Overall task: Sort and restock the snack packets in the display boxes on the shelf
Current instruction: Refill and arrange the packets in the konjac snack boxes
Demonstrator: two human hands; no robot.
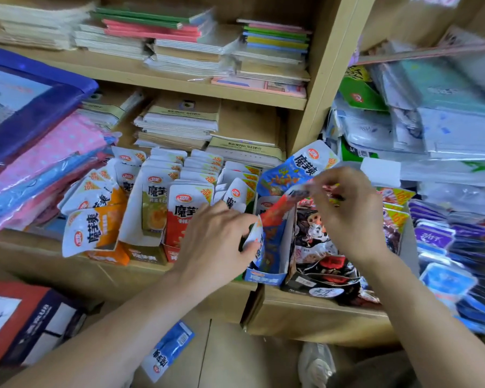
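Pinched red packet (pixel 277 210) by top edge, right hand (pixel 350 211); left hand (pixel 219 236) gripped blue packet (pixel 256 239) in blue box (pixel 266 273), centre frame. Looked light, floppy, slick; edges best.

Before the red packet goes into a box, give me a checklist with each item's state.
1. Red packet gripped: ok, the right hand pinches its top, though that end is blurred.
2. Left hand steadying the blue box: ok, fingers on a packet at its front.
3. Right box: not ok, the packet hangs over the blue box, while the red box stands further left.
4. Room in the red box: cannot tell, packets hide its inside.
5. Floor clear: not ok, a blue packet lies below the shelf.
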